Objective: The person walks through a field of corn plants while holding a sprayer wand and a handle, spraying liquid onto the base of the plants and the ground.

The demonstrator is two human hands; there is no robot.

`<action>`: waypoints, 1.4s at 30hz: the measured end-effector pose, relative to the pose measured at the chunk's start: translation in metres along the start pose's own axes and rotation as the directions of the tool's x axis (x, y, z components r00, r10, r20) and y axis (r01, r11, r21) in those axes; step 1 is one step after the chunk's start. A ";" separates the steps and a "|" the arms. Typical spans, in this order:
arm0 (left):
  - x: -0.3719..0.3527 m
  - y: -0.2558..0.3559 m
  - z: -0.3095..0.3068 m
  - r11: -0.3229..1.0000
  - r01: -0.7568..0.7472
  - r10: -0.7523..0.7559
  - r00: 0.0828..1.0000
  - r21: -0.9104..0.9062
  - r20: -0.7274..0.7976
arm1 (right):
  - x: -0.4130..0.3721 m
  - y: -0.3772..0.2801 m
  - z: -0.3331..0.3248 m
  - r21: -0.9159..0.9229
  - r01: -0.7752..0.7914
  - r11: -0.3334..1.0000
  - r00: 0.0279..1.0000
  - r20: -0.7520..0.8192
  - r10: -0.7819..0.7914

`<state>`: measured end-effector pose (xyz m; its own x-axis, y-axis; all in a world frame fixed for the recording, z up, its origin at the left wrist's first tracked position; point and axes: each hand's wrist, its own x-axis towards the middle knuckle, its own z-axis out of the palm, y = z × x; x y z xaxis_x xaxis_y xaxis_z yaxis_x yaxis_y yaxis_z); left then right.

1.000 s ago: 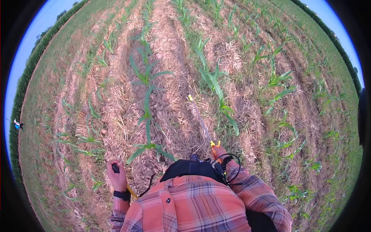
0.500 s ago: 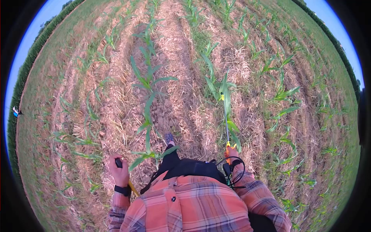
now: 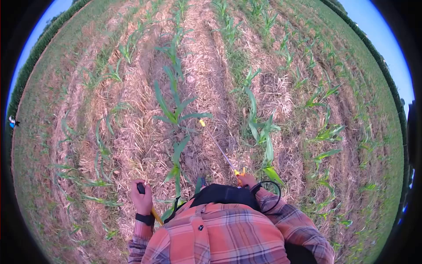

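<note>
My left hand (image 3: 141,201) is closed round the black grip of a yellow lever (image 3: 156,216) at my left side, where the shirt hides its lower end. In front of my waist, my right hand (image 3: 248,180) grips the orange and yellow handle of a spray wand (image 3: 220,148). The wand points forward and to the left, its yellow nozzle (image 3: 202,123) beside a leaf of a young corn plant (image 3: 176,115) in the left row. A black hose (image 3: 278,193) loops by my right wrist. Whether spray is coming out cannot be made out.
Straw-covered soil (image 3: 200,83) lies between rows of young corn. Another corn plant (image 3: 265,134) stands ahead of my right hand. Part of a shoe (image 3: 200,182) shows below my waist. A distant person (image 3: 13,122) is at the far left edge, near a tall green border.
The wand has swung left, from the right corn row to the left one, and my right hand has shifted left with it. My left hand keeps its hold and has moved slightly right.
</note>
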<state>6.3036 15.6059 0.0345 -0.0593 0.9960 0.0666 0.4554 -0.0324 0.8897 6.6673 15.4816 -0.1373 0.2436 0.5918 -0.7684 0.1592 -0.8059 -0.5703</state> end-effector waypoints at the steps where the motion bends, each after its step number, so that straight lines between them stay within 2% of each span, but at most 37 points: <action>1: 0.007 -0.001 0.001 1.000 -0.014 0.014 1.000 0.023 0.001 | 0.007 -0.007 0.008 0.003 -0.010 1.000 1.000 0.001 0.010; 3: 0.021 -0.002 0.004 1.000 0.005 -0.005 1.000 0.007 0.022 | 0.025 -0.014 0.017 0.272 0.052 0.961 0.990 0.114 -0.086; 9: 0.063 0.011 0.022 0.991 0.079 -0.077 0.997 -0.108 0.025 | 0.065 -0.060 0.012 0.186 0.067 0.980 0.958 0.263 -0.115; 11: 0.079 0.019 0.031 0.986 0.129 -0.131 0.991 -0.104 -0.016 | 0.086 -0.073 0.004 0.222 0.165 0.961 0.929 0.292 -0.227; 12: 0.090 0.016 0.034 0.999 -0.022 0.023 0.998 0.024 -0.053 | 0.095 -0.083 0.000 0.222 0.203 0.954 0.937 0.238 -0.255; 15: 0.121 0.019 0.048 0.990 -0.096 0.106 0.990 0.099 -0.097 | 0.119 -0.110 -0.029 0.242 0.195 0.950 0.943 0.219 -0.250; 16: 0.132 0.026 0.057 0.998 -0.034 0.040 0.994 0.058 -0.100 | 0.141 -0.112 -0.039 0.156 0.213 0.965 0.945 0.218 -0.244; 17: 0.144 0.031 0.068 0.997 -0.044 0.050 0.994 0.061 -0.095 | 0.156 -0.108 -0.050 0.165 0.216 0.962 0.945 0.213 -0.249; 19: 0.168 0.042 0.090 0.986 -0.086 0.096 0.993 0.144 -0.062 | 0.154 -0.130 -0.081 0.177 0.105 0.979 0.984 0.121 -0.127; 20: 0.178 0.051 0.103 0.997 -0.065 0.067 0.997 0.048 -0.046 | 0.198 -0.098 -0.079 0.421 0.059 0.905 0.984 0.129 -0.124; 21: 0.189 0.060 0.114 0.996 -0.070 0.072 0.997 0.050 -0.040 | 0.197 -0.107 -0.094 0.428 0.060 0.902 0.984 0.126 -0.125; 23: 0.206 0.078 0.135 0.998 -0.059 0.059 0.998 0.019 -0.010 | 0.183 -0.135 -0.129 0.483 0.005 0.875 1.000 -0.003 -0.004; 24: 0.215 0.090 0.143 0.992 -0.101 0.101 0.995 0.072 -0.002 | 0.200 -0.126 -0.140 0.582 -0.005 0.813 1.000 0.016 -0.006; 25: 0.222 0.099 0.152 0.992 -0.105 0.105 0.995 0.073 0.003 | 0.206 -0.126 -0.154 0.586 -0.005 0.810 1.000 0.015 -0.005; 27: 0.233 0.109 0.165 0.978 -0.157 0.155 0.988 0.138 0.030 | 0.216 -0.126 -0.176 0.708 0.055 0.704 0.993 -0.112 0.035; 28: 0.240 0.104 0.169 0.988 -0.097 0.094 0.995 0.116 0.035 | 0.220 -0.126 -0.186 0.751 0.061 0.657 0.988 -0.138 0.065; 31: 0.255 0.112 0.183 0.990 -0.122 0.120 0.992 0.070 0.027 | 0.228 -0.130 -0.214 0.815 0.095 0.571 0.979 -0.180 0.095; 33: 0.265 0.116 0.190 0.988 -0.125 0.122 0.992 0.087 0.029 | 0.233 -0.132 -0.229 0.790 0.117 0.601 0.966 -0.231 0.116; 35: 0.276 0.115 0.197 0.986 -0.124 0.121 0.992 0.110 0.037 | 0.238 -0.129 -0.241 0.829 0.191 0.525 0.947 -0.296 0.122; 36: 0.282 0.113 0.201 0.977 -0.161 0.156 0.987 0.142 0.043 | 0.243 -0.130 -0.247 0.821 0.194 0.537 0.940 -0.313 0.138; 39: 0.305 0.109 0.216 0.963 -0.197 0.189 0.980 0.182 0.058 | 0.254 -0.131 -0.261 0.843 0.198 0.499 0.927 -0.327 0.185; 40: 0.314 0.108 0.221 0.959 -0.206 0.198 0.978 0.193 0.059 | 0.260 -0.133 -0.267 0.834 0.172 0.524 0.937 -0.303 0.175; 42: 0.335 0.109 0.235 0.976 -0.152 0.141 0.987 0.158 0.080 | 0.273 -0.142 -0.273 0.835 0.182 0.519 0.932 -0.314 0.179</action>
<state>6.5423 15.9560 0.0477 0.0766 0.9850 0.1547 0.5935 -0.1697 0.7867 6.9720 15.7536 -0.1870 0.5564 0.4018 -0.7273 -0.6720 -0.2972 -0.6783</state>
